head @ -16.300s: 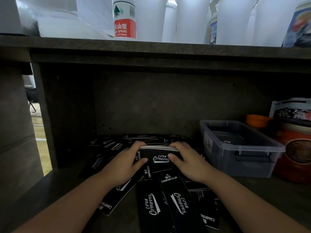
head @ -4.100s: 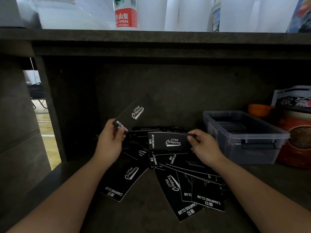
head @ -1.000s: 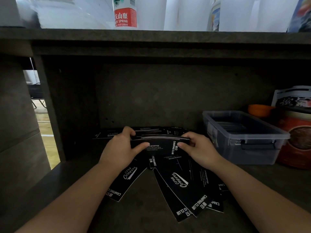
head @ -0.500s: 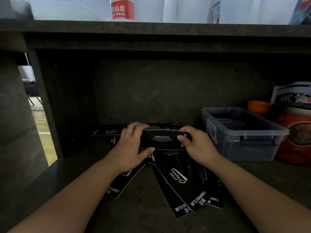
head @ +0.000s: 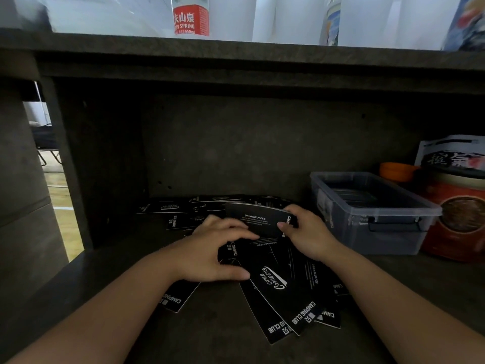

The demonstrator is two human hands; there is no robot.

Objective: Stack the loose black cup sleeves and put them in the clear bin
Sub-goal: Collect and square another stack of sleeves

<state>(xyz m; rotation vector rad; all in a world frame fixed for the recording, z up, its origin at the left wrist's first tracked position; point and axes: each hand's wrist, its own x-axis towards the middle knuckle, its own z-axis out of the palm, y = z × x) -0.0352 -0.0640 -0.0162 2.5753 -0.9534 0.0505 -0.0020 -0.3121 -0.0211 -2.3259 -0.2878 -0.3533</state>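
- Right hand (head: 305, 232) pinches stack of flat black card cup sleeves (head: 256, 224), long axis left-right.
- Left hand (head: 210, 254), fingers loosely curled, rests on loose sleeves (head: 283, 290).
- Clear plastic bin (head: 372, 214) lies right, nearer right hand.

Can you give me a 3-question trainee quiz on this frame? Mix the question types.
1. True or false: the clear bin stands to the right of the loose cup sleeves on the shelf.
2. Which hand pinches the stack of cup sleeves at its end? A) left hand B) right hand C) neither
3. Fill in: the white print on the face of the held stack reads DRINK & ____.

Key
1. True.
2. B. The right hand grips the stack's right end; the left hand lies over loose sleeves below it, and how far it touches the stack is unclear.
3. COFFEE.
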